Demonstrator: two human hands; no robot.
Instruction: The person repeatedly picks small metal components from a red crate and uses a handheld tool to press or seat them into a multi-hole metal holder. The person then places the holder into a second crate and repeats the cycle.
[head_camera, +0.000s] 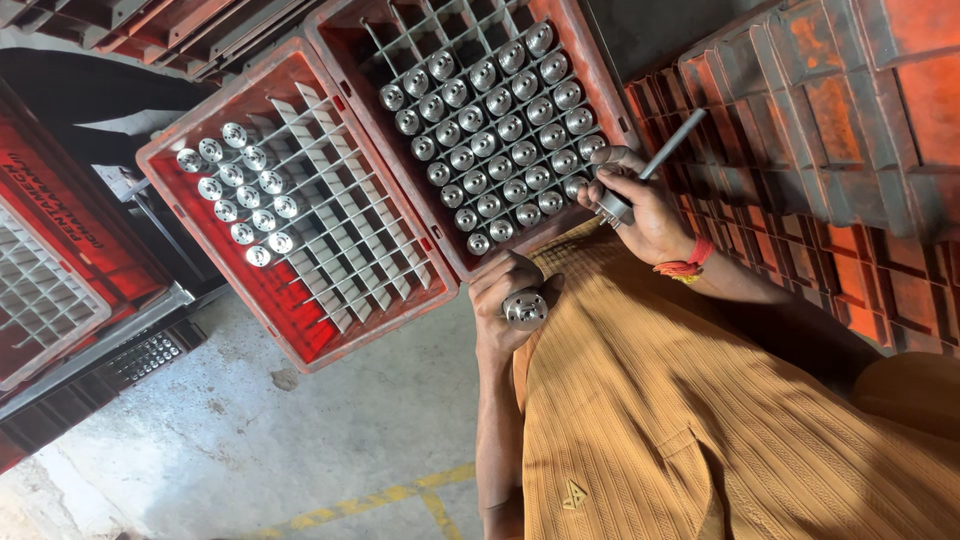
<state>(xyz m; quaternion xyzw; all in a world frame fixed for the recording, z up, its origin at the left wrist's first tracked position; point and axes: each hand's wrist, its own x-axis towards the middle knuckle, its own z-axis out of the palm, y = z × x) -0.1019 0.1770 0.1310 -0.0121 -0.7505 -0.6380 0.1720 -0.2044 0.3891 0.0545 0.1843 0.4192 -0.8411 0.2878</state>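
Note:
My left hand (503, 292) is shut on a shiny round metal part (525, 308), its flat end facing the camera, just below the near edge of a red crate (597, 75). My right hand (643, 212) grips a grey metal rod tool (668, 147) that sticks out up and to the right; its thicker end shows at the fingers. This crate's grey grid divider holds several round metal parts (497, 130). A second red crate (208, 262) to the left has several such parts (243, 190) in its far-left cells; the other cells are bare.
Stacked red crates (820, 130) rise on the right behind my right arm. At the left edge stands another red crate with a white grid (40, 290). Below lies a concrete floor (330, 440) with a yellow painted line (400, 495). My mustard shirt (680, 420) fills the lower right.

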